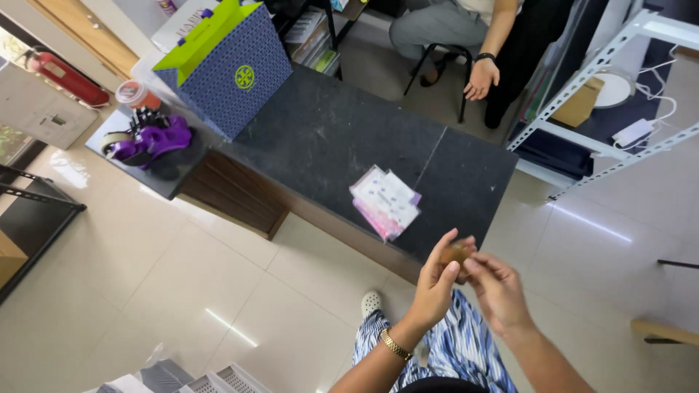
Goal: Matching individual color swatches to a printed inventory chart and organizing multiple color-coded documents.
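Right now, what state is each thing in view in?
Left hand: raised, fingertips pinching the small brown item.
Right hand: raised, fingertips on the same item.
Small brown item: held between both hands.
Stack of packets: lying flat on the dark counter.
Blue gift bag: upright, top open.

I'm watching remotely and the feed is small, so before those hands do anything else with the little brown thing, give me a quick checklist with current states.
1. Small brown object pinched between both hands: ok, fingertips of the left hand and right hand meet on it.
2. What the object is: cannot tell, too small and partly covered.
3. Object is over the counter edge, not the floor: cannot tell from this angle.
4. Stack of pink and white packets lies flat on the dark counter: ok.
5. Other person's hand is well away from the hands: ok.
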